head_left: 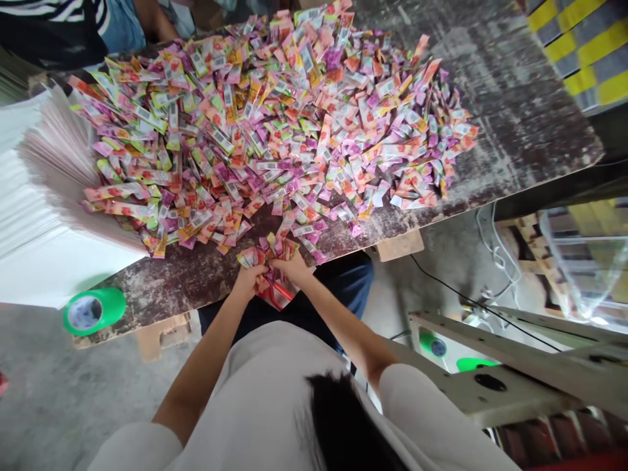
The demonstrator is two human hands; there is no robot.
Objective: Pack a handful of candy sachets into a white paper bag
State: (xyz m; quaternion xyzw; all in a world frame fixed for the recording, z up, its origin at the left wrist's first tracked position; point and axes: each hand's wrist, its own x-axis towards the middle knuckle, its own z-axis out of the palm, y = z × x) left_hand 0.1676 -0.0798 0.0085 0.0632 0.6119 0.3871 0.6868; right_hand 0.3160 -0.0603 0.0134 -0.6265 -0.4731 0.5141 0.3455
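A wide heap of small wrapped candy packets in pink, orange, purple and green covers much of the dark worn table. At the table's near edge, my left hand is closed around a fanned bunch of packets. Close beside it, my right hand grips another bunch, the two hands nearly touching. Below and between them, a red and white bag or wrapper hangs over my lap; which hand touches it is unclear.
A thick stack of white sheets stands at the left. A green tape roll lies at the near left corner. Another person's arm shows behind the table. Metal framework and cables are at the lower right.
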